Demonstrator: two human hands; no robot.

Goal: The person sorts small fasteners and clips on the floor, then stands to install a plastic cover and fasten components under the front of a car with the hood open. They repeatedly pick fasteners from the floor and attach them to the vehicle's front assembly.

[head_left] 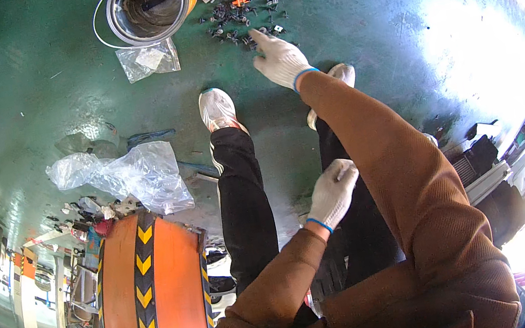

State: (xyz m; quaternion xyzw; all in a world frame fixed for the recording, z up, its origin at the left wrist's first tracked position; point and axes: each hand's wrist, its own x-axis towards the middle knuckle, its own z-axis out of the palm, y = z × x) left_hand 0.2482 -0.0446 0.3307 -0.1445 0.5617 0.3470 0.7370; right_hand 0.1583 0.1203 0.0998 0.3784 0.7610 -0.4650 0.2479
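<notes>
Head view: right hand [281, 59] stretched out toward 12 o'clock, fingers loosely spread, holding nothing, forefinger just touching the scatter of small black clips and fasteners [243, 11] on the green floor [377, 24]. Left hand [333, 193] loosely curled near the thigh, looks empty. Wire coil [151, 7] at 11 o'clock of the parts. Step looks like picking; next needs a fingertip pinch on one piece.

Head view, straight down, floor [378, 31] far.
</notes>
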